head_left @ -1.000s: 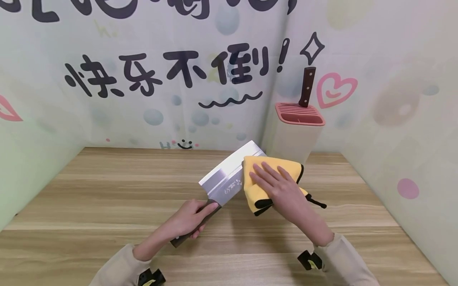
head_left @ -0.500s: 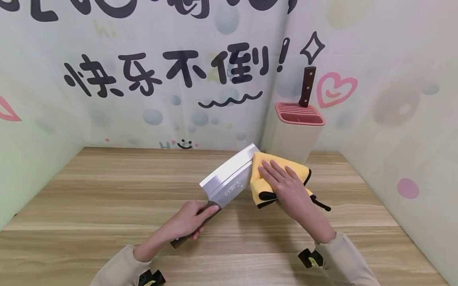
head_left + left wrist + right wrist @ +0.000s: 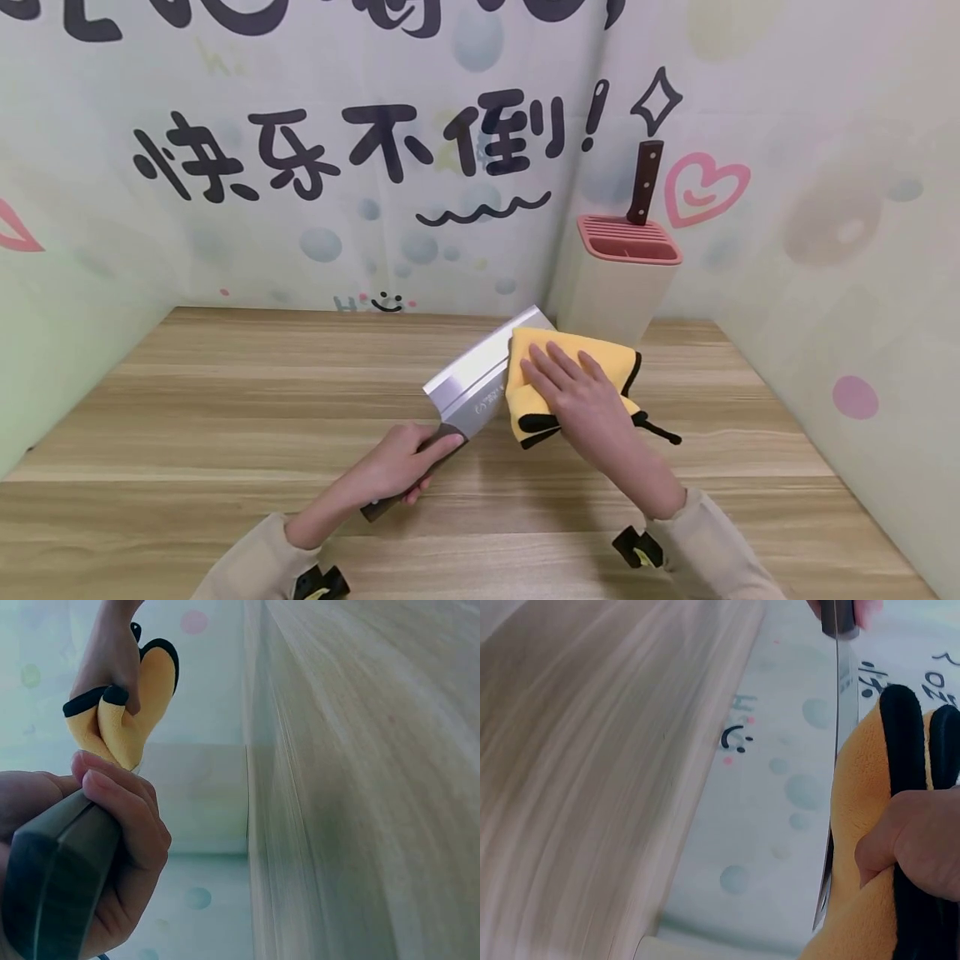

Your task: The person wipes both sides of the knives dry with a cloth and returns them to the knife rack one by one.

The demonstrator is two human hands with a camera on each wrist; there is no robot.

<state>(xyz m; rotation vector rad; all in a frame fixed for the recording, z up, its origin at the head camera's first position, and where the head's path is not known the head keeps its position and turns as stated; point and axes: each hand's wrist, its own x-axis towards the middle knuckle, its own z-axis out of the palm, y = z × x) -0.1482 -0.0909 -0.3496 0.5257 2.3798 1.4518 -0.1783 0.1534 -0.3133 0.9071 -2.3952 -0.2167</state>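
Observation:
My left hand (image 3: pixel 397 462) grips the dark handle (image 3: pixel 56 862) of a cleaver, fingers curled round it and thumb along its top. The cleaver (image 3: pixel 480 367) slants up to the right above the table, its broad shiny blade showing pale markings. A folded yellow cloth (image 3: pixel 573 358) with black edging lies against the far part of the blade and hides it. My right hand (image 3: pixel 588 408) holds the cloth there, fingers spread over its upper face. In the right wrist view, the thumb presses into the fold of the cloth (image 3: pixel 862 795), beside the thin edge-on blade (image 3: pixel 837 765).
A cream knife block (image 3: pixel 615 292) with a pink slotted top stands at the back, just behind the cloth. One brown-handled knife (image 3: pixel 645 183) stands upright in it. Printed fabric walls (image 3: pixel 300 267) border the wood-grain table (image 3: pixel 225 400) at the back and sides.
My right hand and the cloth slid outward to the right along the blade, then back left towards the handle. The cleaver and left hand have stayed nearly in place, the blade tipping slightly.

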